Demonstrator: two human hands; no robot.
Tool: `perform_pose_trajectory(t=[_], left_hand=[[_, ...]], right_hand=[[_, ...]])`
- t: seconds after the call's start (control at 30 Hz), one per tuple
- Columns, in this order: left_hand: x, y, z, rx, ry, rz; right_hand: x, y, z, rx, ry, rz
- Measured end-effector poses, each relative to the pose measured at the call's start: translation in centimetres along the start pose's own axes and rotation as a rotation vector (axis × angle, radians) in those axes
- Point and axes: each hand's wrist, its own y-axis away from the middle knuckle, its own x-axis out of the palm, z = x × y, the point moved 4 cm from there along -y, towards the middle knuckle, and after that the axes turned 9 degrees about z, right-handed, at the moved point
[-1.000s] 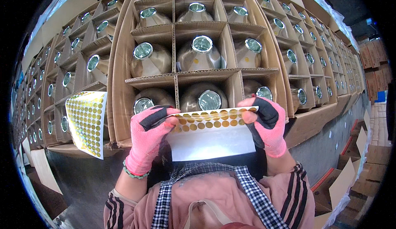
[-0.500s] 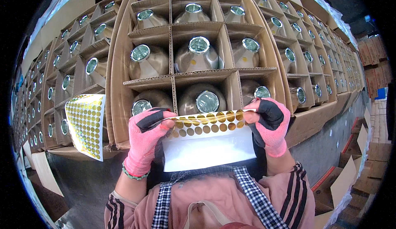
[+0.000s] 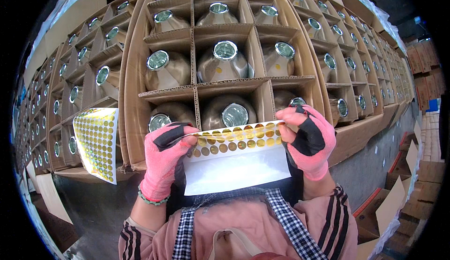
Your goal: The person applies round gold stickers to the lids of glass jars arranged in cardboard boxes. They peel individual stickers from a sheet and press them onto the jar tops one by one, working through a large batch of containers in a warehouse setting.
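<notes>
A white sticker sheet (image 3: 236, 166) with two rows of round gold stickers along its upper part stretches between my hands. My left hand (image 3: 162, 154), in a pink and black fingerless glove, pinches its upper left corner between thumb and fingers. At the upper right corner, my right hand (image 3: 313, 140), gloved alike, has its thumb and fingertips closed on the edge; whether a sticker is between them cannot be made out. Just beyond the sheet, a silvery glass bottle (image 3: 229, 112) with a round open mouth stands in a cardboard compartment. A small gold dot shows on another bottle (image 3: 280, 58) behind it.
A fuller sheet of gold stickers (image 3: 96, 143) lies over a box edge at left. Cardboard dividers (image 3: 168, 91) part the silvery bottles in the middle carton. More bottle-filled cartons (image 3: 347, 86) run along both sides. Open boxes (image 3: 375, 211) sit on the floor at right.
My right hand has shifted slightly up, with its fingers lifted and rearranged at the sheet's corner. The sheet's upper edge now bows less, and my left hand has barely moved.
</notes>
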Motion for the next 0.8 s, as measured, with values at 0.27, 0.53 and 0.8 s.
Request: perform_pose_trajectory(t=[0.27,0.53,0.8], left_hand=[[0.1,0.0,-0.1,-0.013,0.02,0.003],[-0.1,0.0,0.1,-0.112,0.096,-0.029],[0.8,-0.2,0.7,-0.179,0.098,0.302]], right_hand=[[0.1,0.1,0.1,-0.001,0.112,0.003],[-0.2,-0.4,0.2,-0.057,0.069,0.018],[1.6,-9.9,1.1,0.086,-0.155,0.289]])
